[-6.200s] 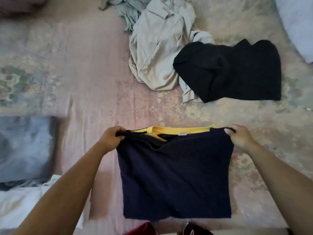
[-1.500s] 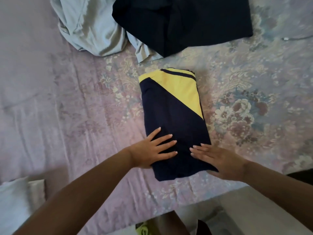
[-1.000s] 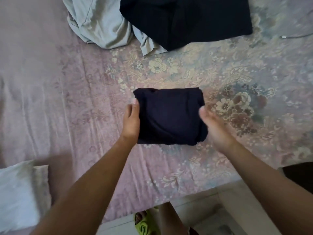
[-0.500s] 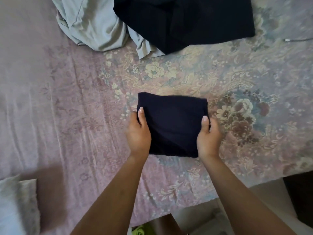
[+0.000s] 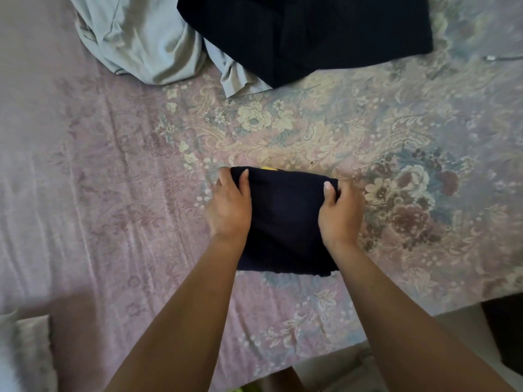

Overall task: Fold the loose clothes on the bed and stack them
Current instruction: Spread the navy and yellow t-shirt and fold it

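Head view: both hands grip the folded navy shirt (image 5: 285,219) on the bed (image 5: 113,179), left hand (image 5: 229,209) and right hand (image 5: 341,215) at its sides, thumbs on top.

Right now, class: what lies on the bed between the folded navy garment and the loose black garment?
Only bare floral bedsheet lies between the folded navy garment and the loose black garment, as the head view shows.

Both hands' grip has slid farther up the folded navy shirt (image 5: 285,219), exposing a yellow sliver.
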`<state>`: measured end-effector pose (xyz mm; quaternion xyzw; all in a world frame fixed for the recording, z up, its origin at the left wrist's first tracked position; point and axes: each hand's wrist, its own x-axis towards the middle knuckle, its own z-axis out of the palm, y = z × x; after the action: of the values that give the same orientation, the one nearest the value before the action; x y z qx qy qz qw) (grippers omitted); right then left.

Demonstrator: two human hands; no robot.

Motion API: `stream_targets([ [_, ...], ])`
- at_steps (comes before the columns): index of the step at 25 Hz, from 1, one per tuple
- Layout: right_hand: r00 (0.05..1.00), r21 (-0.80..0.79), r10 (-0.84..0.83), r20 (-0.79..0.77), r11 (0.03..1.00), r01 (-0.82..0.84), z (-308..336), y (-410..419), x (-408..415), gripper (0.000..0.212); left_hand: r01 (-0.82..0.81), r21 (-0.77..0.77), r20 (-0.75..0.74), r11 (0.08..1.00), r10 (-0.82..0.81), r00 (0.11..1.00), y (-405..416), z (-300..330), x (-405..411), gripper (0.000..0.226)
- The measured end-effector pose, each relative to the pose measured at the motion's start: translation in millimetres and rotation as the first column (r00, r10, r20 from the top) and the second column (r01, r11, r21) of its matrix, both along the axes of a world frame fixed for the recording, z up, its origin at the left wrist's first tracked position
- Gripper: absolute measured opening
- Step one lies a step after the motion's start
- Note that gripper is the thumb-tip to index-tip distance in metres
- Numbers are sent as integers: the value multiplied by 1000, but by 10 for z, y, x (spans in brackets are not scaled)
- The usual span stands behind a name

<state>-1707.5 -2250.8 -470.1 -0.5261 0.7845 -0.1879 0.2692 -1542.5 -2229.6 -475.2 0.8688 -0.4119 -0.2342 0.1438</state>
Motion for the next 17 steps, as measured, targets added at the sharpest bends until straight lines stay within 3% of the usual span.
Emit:
stream_targets([
  [3, 998, 11, -36, 50, 999, 36, 14, -56, -59, 32, -78, 3, 4, 997, 78, 997, 0, -9, -16, 46],
  [5, 984, -74, -117, 132, 989, 127, 134, -11, -110, 25, -82, -197, -48, 977, 73, 996, 74, 74, 22, 42],
  [8, 918, -41, -277, 282, 953, 300, 299, 123, -206, 17, 155, -459, 32, 875, -158, 987, 84, 188, 165, 24],
  [11, 882, 58, -345, 322, 937, 346, 387, 453, -301, 19, 426, -524, 81, 738, -455, 887, -140, 301, 100, 14],
  [13, 888, 87, -325, 324, 945, 314, 401, 837, -320, 16, 604, -525, 41, 600, -691, 722, -319, 402, -171, 15],
  [15, 876, 143, -315, 364, 949, 281, 360, 1199, -308, 7, 844, -391, 18, 368, -914, 406, -477, 424, -472, 21],
  [17, 831, 170, -354, 430, 935, 310, 291, 1392, -277, 7, 994, -97, 45, 58, -997, 62, -647, 390, -678, 24],
])
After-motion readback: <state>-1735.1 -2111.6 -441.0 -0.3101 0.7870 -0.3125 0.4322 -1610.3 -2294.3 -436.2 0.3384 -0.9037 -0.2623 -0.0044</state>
